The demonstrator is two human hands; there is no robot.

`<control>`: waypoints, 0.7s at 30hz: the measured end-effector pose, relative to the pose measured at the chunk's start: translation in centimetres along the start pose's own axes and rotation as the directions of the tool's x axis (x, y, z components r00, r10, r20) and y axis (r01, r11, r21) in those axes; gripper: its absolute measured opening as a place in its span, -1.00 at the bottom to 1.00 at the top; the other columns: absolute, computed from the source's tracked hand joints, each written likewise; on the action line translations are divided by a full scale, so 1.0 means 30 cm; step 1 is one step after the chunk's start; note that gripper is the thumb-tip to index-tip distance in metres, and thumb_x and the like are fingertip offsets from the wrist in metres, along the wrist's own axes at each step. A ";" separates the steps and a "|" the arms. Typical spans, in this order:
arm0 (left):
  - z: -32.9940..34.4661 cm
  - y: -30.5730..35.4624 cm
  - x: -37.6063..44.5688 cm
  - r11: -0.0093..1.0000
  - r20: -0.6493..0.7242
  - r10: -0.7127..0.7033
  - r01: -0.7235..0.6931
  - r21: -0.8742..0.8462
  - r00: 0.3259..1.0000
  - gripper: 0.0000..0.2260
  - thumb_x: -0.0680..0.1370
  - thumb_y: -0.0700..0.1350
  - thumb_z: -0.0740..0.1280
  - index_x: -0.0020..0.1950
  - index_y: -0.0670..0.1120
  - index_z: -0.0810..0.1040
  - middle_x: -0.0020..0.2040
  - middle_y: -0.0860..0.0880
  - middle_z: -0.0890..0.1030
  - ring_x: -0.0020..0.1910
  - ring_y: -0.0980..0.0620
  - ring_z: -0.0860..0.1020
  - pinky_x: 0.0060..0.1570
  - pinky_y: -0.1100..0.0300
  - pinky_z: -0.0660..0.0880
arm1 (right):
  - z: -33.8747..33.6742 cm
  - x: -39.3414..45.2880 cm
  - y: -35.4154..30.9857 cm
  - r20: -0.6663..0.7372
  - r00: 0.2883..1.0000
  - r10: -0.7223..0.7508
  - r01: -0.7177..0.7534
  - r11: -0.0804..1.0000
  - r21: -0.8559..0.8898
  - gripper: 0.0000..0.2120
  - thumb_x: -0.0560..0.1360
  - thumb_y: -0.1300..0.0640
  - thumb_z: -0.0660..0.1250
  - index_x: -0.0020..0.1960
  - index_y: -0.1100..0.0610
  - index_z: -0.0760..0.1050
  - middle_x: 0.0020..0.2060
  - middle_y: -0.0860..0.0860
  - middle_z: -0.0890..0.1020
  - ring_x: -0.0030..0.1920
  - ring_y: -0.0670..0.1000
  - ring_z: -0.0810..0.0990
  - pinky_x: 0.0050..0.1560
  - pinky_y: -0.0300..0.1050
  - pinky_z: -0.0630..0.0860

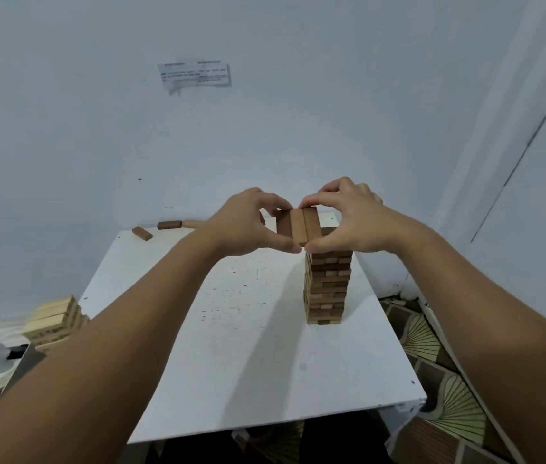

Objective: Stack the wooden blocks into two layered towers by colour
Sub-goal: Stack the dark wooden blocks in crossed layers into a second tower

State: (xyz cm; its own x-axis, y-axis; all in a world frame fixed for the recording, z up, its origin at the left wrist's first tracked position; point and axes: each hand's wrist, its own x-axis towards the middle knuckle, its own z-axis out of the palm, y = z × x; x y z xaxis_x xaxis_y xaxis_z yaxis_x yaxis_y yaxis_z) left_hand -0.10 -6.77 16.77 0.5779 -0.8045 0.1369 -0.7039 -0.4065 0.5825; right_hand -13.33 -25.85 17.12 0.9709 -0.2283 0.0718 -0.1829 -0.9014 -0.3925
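With the brown tower [326,286] tall, both hands' fingers [286,244] pinch three brown blocks [298,226] above it; two brown blocks [142,233] remain at the table's [248,363] 11 o'clock corner, so stacking appears nearly complete.

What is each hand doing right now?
Left hand: pinches the row of three brown blocks at its left side.
Right hand: pinches the same row at its right side.
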 end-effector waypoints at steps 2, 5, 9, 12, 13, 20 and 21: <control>0.035 0.023 0.035 1.000 0.033 -0.002 0.002 -0.012 0.999 -0.37 0.30 0.18 0.67 0.33 0.17 0.59 0.15 0.14 0.52 0.02 0.16 0.53 -0.05 0.23 0.47 | -0.010 -0.014 0.046 0.027 0.999 0.041 -0.042 0.998 0.040 -0.33 0.37 -0.24 0.56 0.42 -0.36 0.39 0.42 -0.12 0.28 0.44 0.05 0.18 0.48 0.13 0.20; 0.080 0.044 0.075 0.999 0.082 -0.017 0.020 -0.034 0.996 -0.39 0.30 0.18 0.67 0.32 0.18 0.59 0.14 0.17 0.52 0.04 0.16 0.52 -0.01 0.20 0.46 | -0.009 -0.027 0.115 0.069 0.995 0.077 -0.085 0.989 0.125 -0.34 0.38 -0.21 0.57 0.40 -0.37 0.40 0.42 -0.12 0.30 0.46 0.06 0.19 0.48 0.22 0.27; 0.123 0.059 0.102 0.998 0.120 -0.038 0.043 -0.041 0.992 -0.40 0.31 0.17 0.66 0.31 0.16 0.59 0.16 0.15 0.53 0.06 0.17 0.50 0.04 0.16 0.47 | 0.004 -0.033 0.179 0.133 0.987 0.093 -0.125 0.958 0.257 -0.36 0.37 -0.17 0.59 0.38 -0.37 0.42 0.39 -0.15 0.31 0.46 -0.01 0.19 0.41 0.11 0.31; 0.141 0.065 0.108 0.997 0.135 -0.048 0.055 -0.048 0.990 -0.41 0.33 0.15 0.65 0.32 0.13 0.59 0.16 0.13 0.54 0.04 0.18 0.49 0.03 0.17 0.45 | 0.014 -0.031 0.203 0.156 0.984 0.084 -0.130 0.942 0.310 -0.37 0.40 -0.12 0.60 0.39 -0.33 0.42 0.37 -0.12 0.32 0.44 -0.01 0.24 0.38 0.07 0.34; 0.144 0.067 0.110 0.997 0.137 -0.051 0.058 -0.050 0.989 -0.41 0.34 0.15 0.65 0.32 0.11 0.60 0.16 0.12 0.54 0.04 0.19 0.49 0.02 0.18 0.45 | 0.016 -0.029 0.208 0.160 0.984 0.082 -0.130 0.938 0.322 -0.37 0.40 -0.11 0.60 0.39 -0.32 0.42 0.36 -0.12 0.33 0.43 -0.01 0.26 0.35 0.05 0.35; 0.150 0.070 0.137 0.994 0.159 -0.079 0.090 -0.063 0.984 -0.41 0.34 0.16 0.64 0.33 0.12 0.60 0.18 0.11 0.56 0.03 0.16 0.50 0.02 0.16 0.46 | 0.020 -0.003 0.247 0.190 0.980 0.065 -0.141 0.897 0.420 -0.39 0.41 -0.07 0.60 0.38 -0.28 0.44 0.35 -0.12 0.36 0.40 -0.01 0.31 0.22 -0.02 0.32; 0.150 0.069 0.140 0.994 0.162 -0.080 0.091 -0.063 0.984 -0.41 0.35 0.16 0.64 0.33 0.11 0.60 0.19 0.10 0.56 0.03 0.16 0.50 0.02 0.15 0.45 | 0.022 0.001 0.249 0.193 0.979 0.063 -0.141 0.894 0.426 -0.39 0.41 -0.06 0.60 0.39 -0.26 0.44 0.36 -0.12 0.37 0.40 -0.01 0.31 0.21 -0.03 0.32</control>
State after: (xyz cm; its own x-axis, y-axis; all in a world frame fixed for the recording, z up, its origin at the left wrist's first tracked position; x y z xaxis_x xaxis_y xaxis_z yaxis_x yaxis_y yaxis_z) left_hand -1.00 -12.94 14.94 0.5581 -0.8288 -0.0414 -0.6206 -0.4500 0.6422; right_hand -14.58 -32.34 13.59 0.9691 -0.2089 -0.1312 -0.2347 -0.6170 -0.7511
